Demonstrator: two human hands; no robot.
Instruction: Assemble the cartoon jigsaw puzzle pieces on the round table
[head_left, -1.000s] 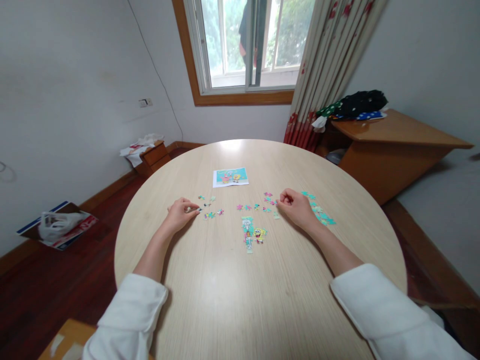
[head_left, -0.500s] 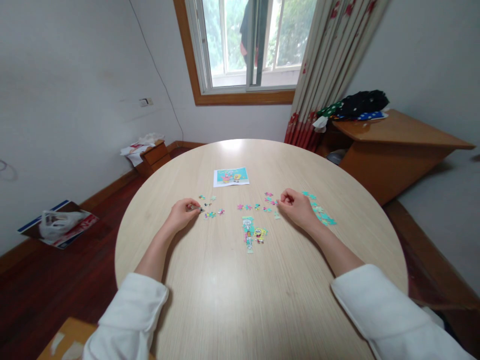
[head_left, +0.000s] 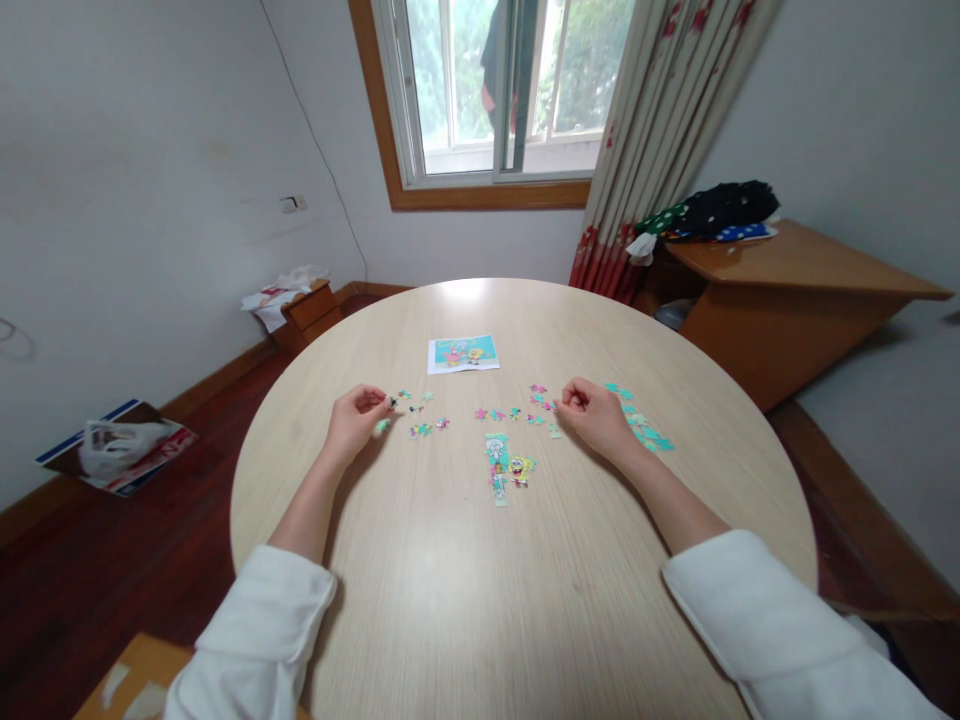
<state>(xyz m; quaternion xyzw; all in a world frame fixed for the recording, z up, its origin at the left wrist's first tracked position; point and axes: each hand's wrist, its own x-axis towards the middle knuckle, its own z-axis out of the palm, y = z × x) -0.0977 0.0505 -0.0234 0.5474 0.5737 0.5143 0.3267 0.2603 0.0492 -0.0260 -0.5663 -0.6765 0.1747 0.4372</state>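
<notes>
My left hand (head_left: pixel 352 421) is raised slightly over the round wooden table (head_left: pixel 465 600), its fingertips pinched on a small dark puzzle piece (head_left: pixel 391 401); a teal piece (head_left: pixel 382 427) shows under the fingers. Loose pieces (head_left: pixel 424 428) lie just right of it. My right hand (head_left: pixel 592 415) rests curled in a loose fist beside pink and teal pieces (head_left: pixel 534 405), with a teal cluster (head_left: pixel 645 430) behind it. Whether it holds anything is hidden. An assembled cartoon section (head_left: pixel 504 468) lies between my hands. A reference picture (head_left: pixel 463 353) lies farther back.
A wooden desk (head_left: pixel 795 280) with piled cloth stands at the right, by a curtain (head_left: pixel 660 130). Behind the table is a window (head_left: pixel 502 90) with a person outside it. On the floor at the left lie a small wooden box (head_left: pixel 304 308) and a plastic bag (head_left: pixel 120 445).
My left hand has lifted off the table and turned, bringing the pinched piece up and slightly back. My right hand has stayed put.
</notes>
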